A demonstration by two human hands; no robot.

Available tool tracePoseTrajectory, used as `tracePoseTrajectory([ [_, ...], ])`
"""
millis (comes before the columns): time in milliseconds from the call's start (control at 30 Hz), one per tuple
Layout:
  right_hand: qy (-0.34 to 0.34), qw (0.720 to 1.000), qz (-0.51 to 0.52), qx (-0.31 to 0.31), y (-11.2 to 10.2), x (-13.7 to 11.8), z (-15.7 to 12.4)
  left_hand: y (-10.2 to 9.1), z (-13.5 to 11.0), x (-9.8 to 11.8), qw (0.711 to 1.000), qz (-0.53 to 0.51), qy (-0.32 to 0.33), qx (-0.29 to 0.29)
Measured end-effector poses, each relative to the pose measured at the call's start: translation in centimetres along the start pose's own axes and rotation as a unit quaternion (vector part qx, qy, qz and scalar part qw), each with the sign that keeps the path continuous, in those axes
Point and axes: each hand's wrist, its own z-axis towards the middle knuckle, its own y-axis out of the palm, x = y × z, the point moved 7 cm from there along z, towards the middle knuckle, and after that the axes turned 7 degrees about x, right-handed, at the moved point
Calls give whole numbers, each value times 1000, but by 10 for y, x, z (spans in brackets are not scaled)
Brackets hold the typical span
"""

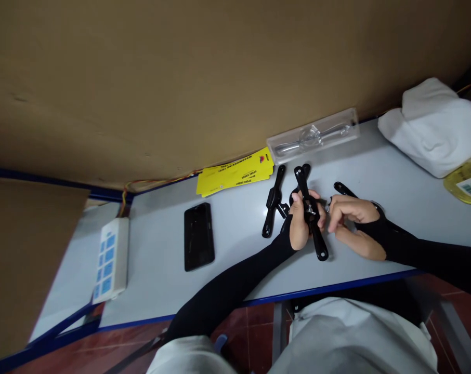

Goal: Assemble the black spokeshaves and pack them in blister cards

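Observation:
My left hand (300,223) is closed round the middle of a black spokeshave (317,244), holding it just above the grey table (235,249). My right hand (350,218) pinches something small and metallic at the tool's centre; I cannot make out what. A second black spokeshave (273,205) lies flat on the table just left of my left hand. Another black handle (342,188) pokes out behind my right hand. Both forearms wear black sleeves.
A black phone (198,236) lies left of centre. Yellow packaging cards (235,174) and a clear plastic blister pack (313,136) sit by the cardboard wall. A white power strip (110,259) is far left. White cloth (434,124) and a yellow liquid bottle (467,179) are at the right.

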Motion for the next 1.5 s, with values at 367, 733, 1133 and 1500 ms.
tracePoseTrajectory([
  [367, 42, 999, 31, 7, 0, 4, 2, 2, -2, 3, 1000, 10, 9, 4],
  [733, 11, 1000, 29, -7, -1, 0, 4, -8, -1, -6, 998, 47, -36, 34],
  [1133, 7, 990, -129, 60, -1, 19, 13, -10, -2, -8, 997, 58, -42, 16],
  [1500, 100, 990, -85, 54, -4, 40, 21, -7, -2, 39, 936, 349, 55, 12],
])
